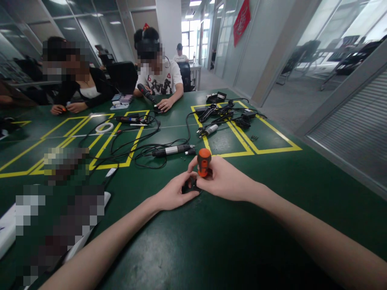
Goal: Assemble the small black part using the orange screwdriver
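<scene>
My right hand (225, 179) is closed round a screwdriver (204, 161) with an orange and dark handle, held upright with its butt end up. Its shaft and tip are hidden behind my fingers. My left hand (173, 191) curls round a small black part (190, 185) on the green table, thumb and fingers on either side of it. The screwdriver stands right over this part. Most of the part is covered by my hands, so its kind does not show.
Beyond my hands lies a black and silver corded electric screwdriver (171, 150). Tangled black cables and devices (223, 114) lie inside yellow tape outlines at the back right, with several screws (254, 137) nearby. Across the table a person (163, 80) works with a power tool. Blurred-out items lie at left.
</scene>
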Demonstrator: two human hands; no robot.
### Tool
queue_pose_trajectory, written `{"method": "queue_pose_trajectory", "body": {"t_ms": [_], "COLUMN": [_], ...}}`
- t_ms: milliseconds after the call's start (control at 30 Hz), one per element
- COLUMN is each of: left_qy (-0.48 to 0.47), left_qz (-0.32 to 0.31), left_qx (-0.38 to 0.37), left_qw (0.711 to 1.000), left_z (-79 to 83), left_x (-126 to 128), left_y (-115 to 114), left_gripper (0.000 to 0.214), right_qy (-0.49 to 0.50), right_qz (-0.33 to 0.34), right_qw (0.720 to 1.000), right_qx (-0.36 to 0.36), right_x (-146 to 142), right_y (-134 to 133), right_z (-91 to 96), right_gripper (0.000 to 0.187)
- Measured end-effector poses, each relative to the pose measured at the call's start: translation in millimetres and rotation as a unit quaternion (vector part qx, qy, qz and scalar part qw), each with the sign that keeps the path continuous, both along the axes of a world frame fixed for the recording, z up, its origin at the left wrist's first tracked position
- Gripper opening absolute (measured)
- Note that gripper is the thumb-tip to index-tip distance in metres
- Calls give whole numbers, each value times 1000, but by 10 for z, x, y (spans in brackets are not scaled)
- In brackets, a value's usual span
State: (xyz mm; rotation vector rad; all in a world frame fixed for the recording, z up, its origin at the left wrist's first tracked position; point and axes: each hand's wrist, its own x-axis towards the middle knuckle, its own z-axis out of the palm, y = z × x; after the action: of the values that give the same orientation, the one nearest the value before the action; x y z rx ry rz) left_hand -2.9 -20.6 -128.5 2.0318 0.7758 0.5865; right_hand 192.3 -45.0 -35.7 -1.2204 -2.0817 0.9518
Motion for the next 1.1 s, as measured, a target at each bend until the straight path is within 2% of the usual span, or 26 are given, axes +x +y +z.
{"method": "queue_pose_trajectory", "body": {"t_ms": [133, 400, 633, 800, 933, 1000, 1100], "left_qy": [15, 14, 33, 35, 31, 29, 22], "left_qz": [15, -1, 9, 1, -5, -5, 11], "left_qx": [-1, -4, 26, 23, 18, 15, 6], "left_qw": [1000, 1000, 999, 999, 999, 999, 1000], "left_z": [-6, -8, -29, 12, 21, 5, -21], "left_x": [-7, -5, -9, -12, -7, -2, 9], "left_y": [5, -4, -7, -13, -8, -4, -4], "left_gripper": [39, 41, 34, 32, 36, 36, 35], "right_qy": [12, 6, 31, 23, 3, 2, -9], "right_qz": [-25, -19, -20, -8, 0, -8, -31], "right_qw": [1000, 1000, 999, 999, 1000, 1000, 999], "right_qx": [-9, -3, 14, 21, 13, 8, 30], "right_x": [-36, 4, -13, 8, 18, 10, -8], "right_y": [11, 3, -6, -5, -31, -42, -35], "right_z": [-25, 39, 3, 21, 47, 48, 40], "right_gripper": [11, 21, 3, 30, 33, 30, 11]}}
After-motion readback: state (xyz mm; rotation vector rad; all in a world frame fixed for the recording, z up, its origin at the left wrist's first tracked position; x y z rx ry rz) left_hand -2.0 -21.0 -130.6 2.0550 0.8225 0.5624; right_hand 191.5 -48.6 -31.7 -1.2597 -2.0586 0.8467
